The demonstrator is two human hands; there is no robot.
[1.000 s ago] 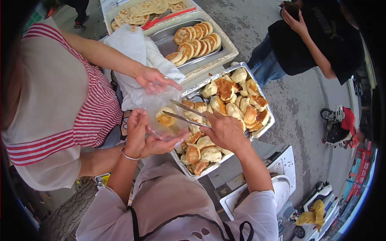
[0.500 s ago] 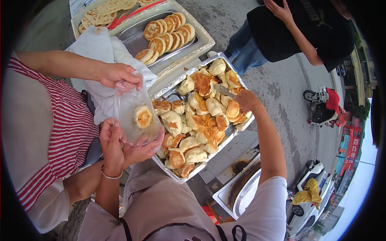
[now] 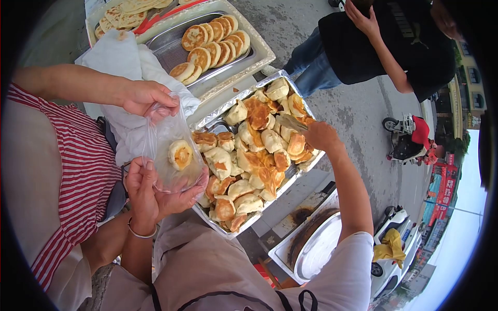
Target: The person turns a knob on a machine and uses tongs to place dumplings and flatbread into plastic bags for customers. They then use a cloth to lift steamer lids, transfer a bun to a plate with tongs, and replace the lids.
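My right hand (image 3: 322,136) is closed around metal tongs (image 3: 291,123), whose ends reach among the pan-fried buns (image 3: 272,141) in a foil-lined tray (image 3: 276,201). The handle is mostly hidden by my fingers. On the left, my left hand (image 3: 142,189), with a bracelet at its wrist, pinches the edge of a clear plastic bag (image 3: 165,129). One browned bun (image 3: 180,155) lies in the bag. A co-worker's hand (image 3: 153,98) holds the bag's upper edge, and the co-worker's other hand (image 3: 181,196) supports it from below.
Beyond the buns stands a tray (image 3: 267,57) with round flatbreads (image 3: 210,47) and red-handled tongs (image 3: 166,15). A white cloth (image 3: 116,65) lies beside it. A person in black (image 3: 373,49) stands across the stall. A metal pan (image 3: 319,249) sits near my right arm.
The tongs have shifted slightly among the buns with my right hand. The bag stays between my left hand and the co-worker's hands. The whole view has moved a little.
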